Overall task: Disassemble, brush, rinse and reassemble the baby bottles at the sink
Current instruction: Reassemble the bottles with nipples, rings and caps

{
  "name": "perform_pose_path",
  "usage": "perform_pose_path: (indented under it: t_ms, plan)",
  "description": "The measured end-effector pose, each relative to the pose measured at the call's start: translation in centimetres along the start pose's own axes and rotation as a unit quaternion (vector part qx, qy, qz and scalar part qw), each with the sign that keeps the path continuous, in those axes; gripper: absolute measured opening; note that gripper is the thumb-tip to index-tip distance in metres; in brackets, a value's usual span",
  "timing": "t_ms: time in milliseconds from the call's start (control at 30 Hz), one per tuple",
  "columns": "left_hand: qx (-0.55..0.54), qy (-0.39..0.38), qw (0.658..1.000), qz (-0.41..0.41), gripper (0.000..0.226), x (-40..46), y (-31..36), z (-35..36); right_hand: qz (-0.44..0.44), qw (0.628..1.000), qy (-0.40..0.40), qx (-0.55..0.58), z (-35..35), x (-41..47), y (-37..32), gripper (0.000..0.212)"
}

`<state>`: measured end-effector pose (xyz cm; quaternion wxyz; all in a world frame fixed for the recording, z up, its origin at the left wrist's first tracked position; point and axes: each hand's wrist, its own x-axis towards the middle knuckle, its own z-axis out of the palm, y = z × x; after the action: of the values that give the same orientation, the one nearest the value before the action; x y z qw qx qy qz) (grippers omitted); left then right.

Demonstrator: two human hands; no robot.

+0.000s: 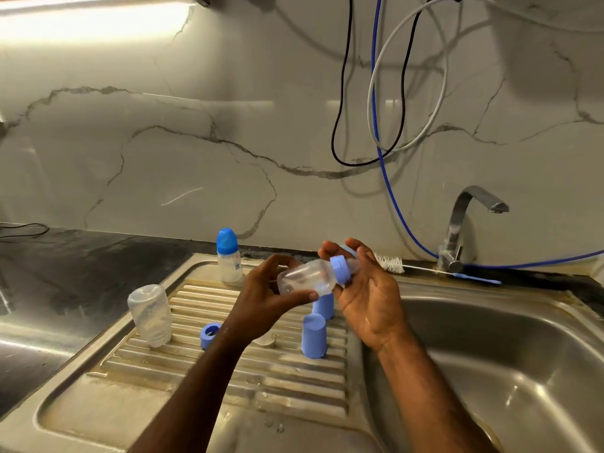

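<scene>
left hand (268, 289): fingers curled, gripping | right hand (366, 289): palm up, fingers pinching

The ribbed steel drainboard (137, 364) carries a capped bottle (228, 256), an upturned bottle (150, 315), a ring (209, 335) and two caps (314, 335).

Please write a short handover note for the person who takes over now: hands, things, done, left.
Left hand holds the clear bottle by its body; right hand fingers grip its blue ring. On the drainboard: capped bottle upright, open bottle upside down, loose ring, two caps. Brush lies behind the sink. Left: finish both open bottles.
</scene>
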<state>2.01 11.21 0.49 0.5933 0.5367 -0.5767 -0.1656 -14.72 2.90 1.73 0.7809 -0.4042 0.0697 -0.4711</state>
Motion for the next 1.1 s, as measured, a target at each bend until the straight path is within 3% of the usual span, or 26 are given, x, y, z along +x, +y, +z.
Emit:
perform_pose_path:
  t_ms: [67,200,367,467,533,600,700,833,900,1000,1100]
  plan:
    - [-0.057,0.006,0.998,-0.032,0.058,-0.1,0.4,-0.3,0.027,0.999,-0.030,0.014,-0.2,-0.1,-0.2,0.046]
    - [-0.112,0.006,0.992,-0.059,0.058,-0.2,0.3,-0.4,0.018,0.994,-0.061,-0.085,-0.3,-0.1,-0.2,0.052]
    - [-0.092,-0.018,0.995,-0.033,0.063,-0.2,0.4,0.1,-0.041,0.989,0.041,-0.135,0.3,0.8,0.5,0.086]
    - [-0.083,-0.045,0.995,-0.014,0.059,-0.2,0.3,0.6,-0.056,0.987,0.045,-0.143,0.7,0.6,1.0,0.078]
    - [-0.079,-0.048,0.996,-0.017,0.055,-0.2,0.6,0.8,-0.041,0.991,0.022,-0.128,1.0,0.5,1.1,0.084]
    - [-0.100,-0.031,0.994,-0.032,0.049,-0.3,0.9,0.5,-0.011,0.999,-0.015,-0.049,1.0,0.3,0.9,0.084]
    - [-0.125,-0.022,0.990,-0.055,0.051,-0.2,0.8,0.1,0.033,0.998,-0.032,0.042,0.5,-0.1,0.4,0.057]
    - [-0.162,-0.025,0.983,-0.085,0.058,0.0,0.1,-0.3,0.017,0.999,-0.014,-0.048,0.2,-0.2,0.1,0.039]
    - [-0.154,-0.036,0.984,-0.082,0.057,0.0,0.1,-0.3,-0.005,0.996,0.013,-0.092,0.4,0.0,0.2,0.046]
    - [-0.123,-0.026,0.991,-0.053,0.060,0.1,-0.2,0.3,-0.043,0.988,0.079,-0.123,0.3,0.6,0.7,0.075]
    - [-0.066,-0.017,0.997,-0.023,0.058,0.2,0.0,0.5,-0.061,0.980,0.104,-0.160,0.3,0.7,0.7,0.080]
